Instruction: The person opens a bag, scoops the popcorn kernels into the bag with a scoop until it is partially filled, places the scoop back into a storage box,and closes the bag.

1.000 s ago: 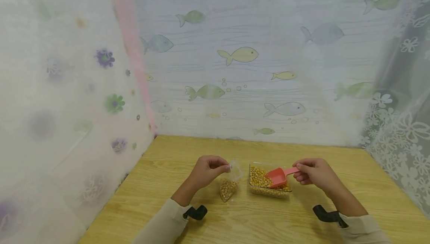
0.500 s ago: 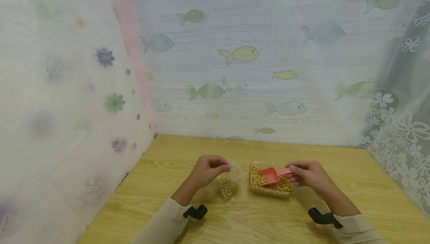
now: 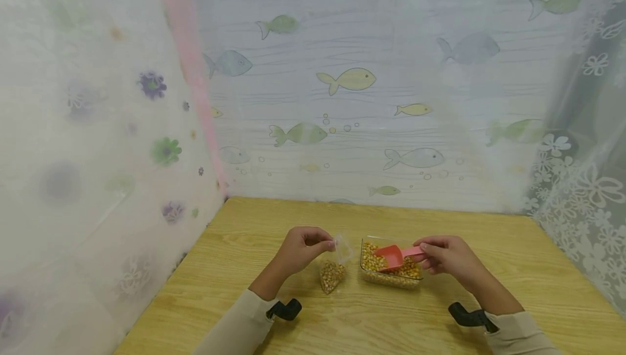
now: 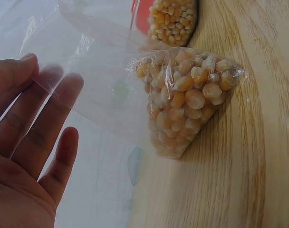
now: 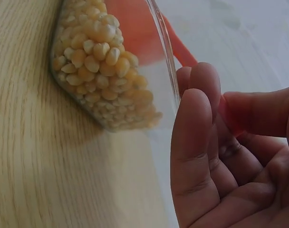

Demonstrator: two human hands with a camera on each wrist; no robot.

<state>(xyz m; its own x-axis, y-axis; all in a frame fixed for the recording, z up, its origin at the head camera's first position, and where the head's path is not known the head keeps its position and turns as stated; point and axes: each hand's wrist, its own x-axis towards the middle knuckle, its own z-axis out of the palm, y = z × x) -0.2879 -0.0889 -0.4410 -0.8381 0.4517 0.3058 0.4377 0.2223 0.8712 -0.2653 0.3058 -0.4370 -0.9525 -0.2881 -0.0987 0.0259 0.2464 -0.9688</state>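
My left hand (image 3: 305, 249) pinches the top of a clear plastic bag (image 4: 101, 90) between thumb and fingers. Corn kernels (image 4: 187, 99) fill the bag's lower part, which sits close to the wooden table. To its right stands a rectangular glass container (image 3: 391, 279) holding more corn kernels (image 5: 97, 66). My right hand (image 3: 447, 257) grips the handle of a red scoop (image 3: 391, 257) between thumb and fingers. The scoop's bowl lies among the kernels inside the container, its front edge pointing left. In the right wrist view the scoop's bowl shows through the glass wall.
The wooden table (image 3: 274, 219) reaches back to a curtain (image 3: 362, 143) printed with fish. Another curtain (image 3: 98, 181) with flowers hangs on the left, and a lacy sheet (image 3: 587, 181) on the right. Black wrist mounts (image 3: 286, 309) sit on both sleeves.
My right hand has moved left with the scoop, pushing its bowl farther across the kernels. The glass container has shifted slightly left. My left hand and the bag have stayed in place.
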